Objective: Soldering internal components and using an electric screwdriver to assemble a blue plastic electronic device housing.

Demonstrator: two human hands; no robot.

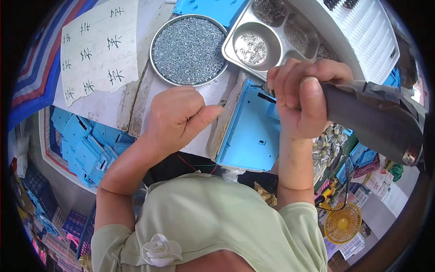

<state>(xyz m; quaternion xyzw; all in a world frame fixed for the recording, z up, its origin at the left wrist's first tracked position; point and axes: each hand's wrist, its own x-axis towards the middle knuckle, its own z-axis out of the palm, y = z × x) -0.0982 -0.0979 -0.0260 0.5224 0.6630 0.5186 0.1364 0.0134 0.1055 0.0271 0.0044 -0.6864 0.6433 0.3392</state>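
My right hand (301,97) is wrapped round a dark power screwdriver (367,115), whose body stretches off to the right. Its tip points left, over the far end of a light blue plastic panel (251,131) lying in front of me. My left hand (179,115) is closed, fingers curled under and thumb pointing right toward the panel. Whatever it may hold is hidden. Just beyond that hand stands a round metal tray (152,59) full of small silvery screws (190,50).
A steel compartment tray (229,47) with small metal parts sits at the far right, beside a white ribbed tray (369,45). Handwritten paper (99,50) lies far left. Blue panels (86,145) pile up at left. A yellow basket (343,222) stands lower right.
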